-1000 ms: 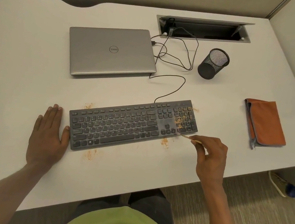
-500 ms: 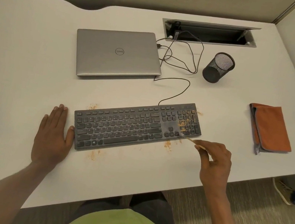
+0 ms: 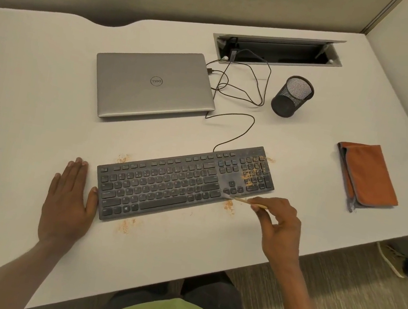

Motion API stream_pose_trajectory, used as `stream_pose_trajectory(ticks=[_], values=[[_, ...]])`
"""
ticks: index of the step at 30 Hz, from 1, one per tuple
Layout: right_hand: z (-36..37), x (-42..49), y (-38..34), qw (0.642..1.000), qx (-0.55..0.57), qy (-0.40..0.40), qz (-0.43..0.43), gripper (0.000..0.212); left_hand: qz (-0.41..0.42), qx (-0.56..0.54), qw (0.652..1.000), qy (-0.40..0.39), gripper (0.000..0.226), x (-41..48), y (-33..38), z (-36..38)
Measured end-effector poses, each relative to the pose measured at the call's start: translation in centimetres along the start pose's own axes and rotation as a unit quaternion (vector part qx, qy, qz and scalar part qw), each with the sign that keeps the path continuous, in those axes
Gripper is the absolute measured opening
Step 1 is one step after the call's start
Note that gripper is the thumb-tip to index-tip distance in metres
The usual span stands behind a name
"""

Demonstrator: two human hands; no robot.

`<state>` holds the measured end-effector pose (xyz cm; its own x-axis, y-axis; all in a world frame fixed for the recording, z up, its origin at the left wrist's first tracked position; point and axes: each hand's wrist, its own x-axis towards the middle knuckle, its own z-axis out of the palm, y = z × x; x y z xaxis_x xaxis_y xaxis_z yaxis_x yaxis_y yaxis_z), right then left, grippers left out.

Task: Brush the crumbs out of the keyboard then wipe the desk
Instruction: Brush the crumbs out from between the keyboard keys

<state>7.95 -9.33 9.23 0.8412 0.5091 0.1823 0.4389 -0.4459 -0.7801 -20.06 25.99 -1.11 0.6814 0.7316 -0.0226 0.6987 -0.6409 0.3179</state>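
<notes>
Roughly, we judge the brushing half done. Our right hand pinches a thin brush at the near edge of the keyboard. Orange crumbs cover its number pad, and more lie scattered on the bench. Our left hand lies flat, fingers straight, against the keyboard's left end. The cloth lies untouched to the right, so wiping is not yet begun.
</notes>
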Motion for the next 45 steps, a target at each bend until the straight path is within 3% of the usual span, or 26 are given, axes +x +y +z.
stream_pose_trajectory(ticks=[3, 8, 15, 21, 25, 40, 45], values=[[-0.2, 0.4, 1.0, 0.999, -0.029, -0.021, -0.013, 0.017, -0.001, -0.002, 1.0, 0.0, 0.073, 0.0, 0.2, -0.1], [-2.0, 0.5, 2.2, 0.993, -0.112, 0.03, -0.037, 0.023, 0.0, -0.002, 1.0, -0.002, 0.073, -0.1, 0.3, -0.2], [-0.3, 0.9, 0.0, 0.997, -0.039, -0.018, -0.058, 0.017, 0.001, -0.003, 1.0, -0.001, 0.073, 0.1, 0.3, -0.2], [-1.4, 0.9, 1.0, 0.992, -0.105, 0.063, -0.004, 0.017, -0.001, 0.001, 1.0, -0.004, 0.073, 0.0, 0.4, -0.4], [0.4, 1.7, -0.6, 0.994, -0.034, 0.105, 0.023, 0.021, -0.002, 0.004, 1.0, -0.006, 0.073, 0.0, 0.4, -0.4], [1.6, 1.1, -0.8, 0.993, -0.038, 0.111, 0.025, 0.025, -0.007, 0.011, 1.0, -0.015, 0.073, 0.0, 0.4, -0.4], [1.5, 0.5, -0.3, 0.995, -0.052, 0.081, 0.021, 0.021, -0.006, 0.013, 1.0, -0.015, 0.073, 0.1, 0.6, -0.4]])
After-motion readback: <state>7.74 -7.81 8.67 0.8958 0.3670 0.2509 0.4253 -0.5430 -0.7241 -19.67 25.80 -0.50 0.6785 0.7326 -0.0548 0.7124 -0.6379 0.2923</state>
